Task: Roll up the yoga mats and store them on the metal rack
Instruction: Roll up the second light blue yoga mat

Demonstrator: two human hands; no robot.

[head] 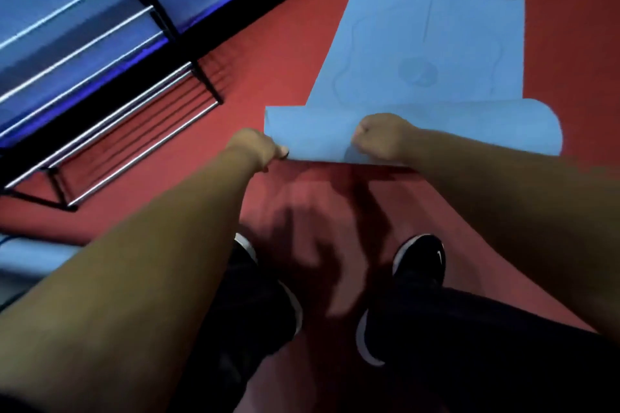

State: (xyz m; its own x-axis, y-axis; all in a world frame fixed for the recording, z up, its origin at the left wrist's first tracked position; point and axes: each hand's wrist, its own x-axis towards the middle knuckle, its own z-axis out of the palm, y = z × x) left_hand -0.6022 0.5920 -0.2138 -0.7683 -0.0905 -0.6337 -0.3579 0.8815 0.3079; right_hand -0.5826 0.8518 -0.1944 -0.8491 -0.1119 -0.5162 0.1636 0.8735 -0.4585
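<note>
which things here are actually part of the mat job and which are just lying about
Part of the job:
- yoga mat, near end lifted to start the roll
- left hand and right hand, both gripping that end
- metal rack

Just there:
- red floor
- black shoes

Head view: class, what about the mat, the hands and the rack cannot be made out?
All in the head view.
Yoga mat: far end cut off by top edge.
Right hand: fingertips hidden under the mat's rolled edge.
Metal rack: shelves cut off by left edge, blurred.
</note>
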